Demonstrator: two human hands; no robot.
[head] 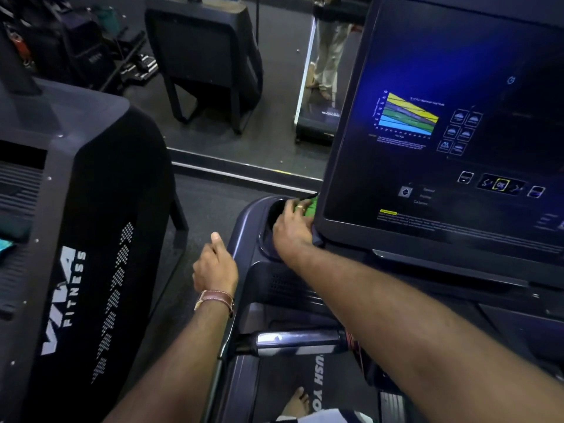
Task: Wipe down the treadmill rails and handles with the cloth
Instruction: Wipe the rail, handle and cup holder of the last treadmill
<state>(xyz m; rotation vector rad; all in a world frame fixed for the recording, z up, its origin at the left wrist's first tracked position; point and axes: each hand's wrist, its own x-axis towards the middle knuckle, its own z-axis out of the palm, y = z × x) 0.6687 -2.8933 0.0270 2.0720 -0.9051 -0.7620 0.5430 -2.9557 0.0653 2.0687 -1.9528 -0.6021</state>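
My right hand [291, 225] reaches across to the treadmill's left cup-holder recess [268, 236], just under the console screen's corner. It grips a green cloth [310, 206], which shows only beyond the fingers. My left hand [215, 264], wearing a brown wrist strap, hovers beside the treadmill's left rail [241, 227] with fingers loosely curled and thumb up, holding nothing. A silver pulse handle [300, 340] runs across below my right forearm.
The lit console screen [442, 141] fills the upper right. Another black treadmill [79, 239] marked VIVA FITNESS stands close on the left. A mirror [244, 87] ahead reflects gym machines and a person's legs. My bare foot [297, 404] stands on the belt.
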